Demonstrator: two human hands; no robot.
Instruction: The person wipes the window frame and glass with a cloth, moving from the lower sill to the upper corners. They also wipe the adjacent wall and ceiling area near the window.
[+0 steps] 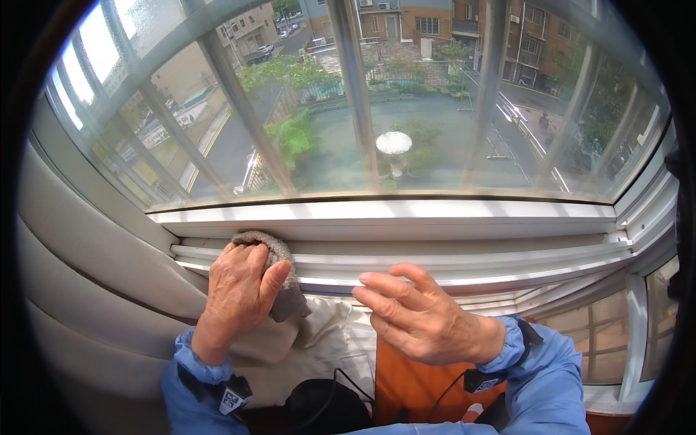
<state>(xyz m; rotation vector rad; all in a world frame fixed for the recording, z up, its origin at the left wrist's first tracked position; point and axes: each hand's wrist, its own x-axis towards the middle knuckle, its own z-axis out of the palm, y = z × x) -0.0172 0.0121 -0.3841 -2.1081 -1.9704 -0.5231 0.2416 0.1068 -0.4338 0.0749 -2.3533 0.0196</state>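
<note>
My left hand (239,285) grips a grey-brown cloth (283,261), pressing it against the left end of the white window track (462,261). Part of the cloth hangs over the track's near edge; the fingertips are partly hidden in its folds. To the right, my right hand (418,315) hovers with nothing in it, fingers spread and slightly curled near the front edge of the track. Beyond the track rises the white bottom rail (380,212) of a window with a large glass pane (326,141).
Metal bars (356,98) stand outside the glass. A padded beige surface (103,261) borders the left side. Pale fabric (331,337) and an orange-brown wooden surface (397,375) lie below my hands. Thin black cables (353,380) run near my body. Another framed pane (603,331) is at right.
</note>
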